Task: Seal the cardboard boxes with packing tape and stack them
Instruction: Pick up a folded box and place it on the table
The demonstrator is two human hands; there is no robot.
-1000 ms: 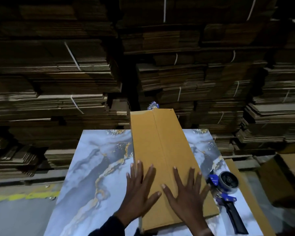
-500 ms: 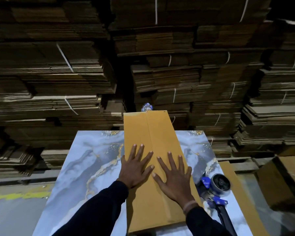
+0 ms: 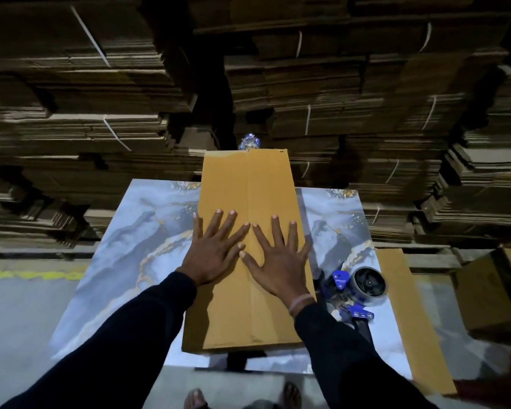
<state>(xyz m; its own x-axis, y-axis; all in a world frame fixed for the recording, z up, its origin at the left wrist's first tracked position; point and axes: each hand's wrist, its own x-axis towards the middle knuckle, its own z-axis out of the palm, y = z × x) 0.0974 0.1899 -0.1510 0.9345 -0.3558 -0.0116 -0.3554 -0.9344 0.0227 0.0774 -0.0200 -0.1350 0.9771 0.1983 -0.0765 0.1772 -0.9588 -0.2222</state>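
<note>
My left hand point(image 3: 211, 250) and right hand point(image 3: 278, 261) lie flat on the long cardboard box point(image 3: 248, 249), each grip spread wide with straight fingers, pinching nothing, one palm either side of the centre seam. The box runs from 6 o'clock to 12 o'clock down the middle of the marbled bench point(image 3: 124, 249), its far end overhanging the bench edge. The tape dispenser point(image 3: 356, 293) sits on the bench at about 4 o'clock from my right hand, just beside the box.

I can't make out whether tape already covers the seam. If it doesn't, my worry is that freeing my right hand for the dispenser could let the flaps spring apart, so the tape would bridge a gap. Uneven pressure could also slide the box on the glossy top and skew it. The overhanging end gives no support, so I judge that pressing hard there might tip the box.
</note>
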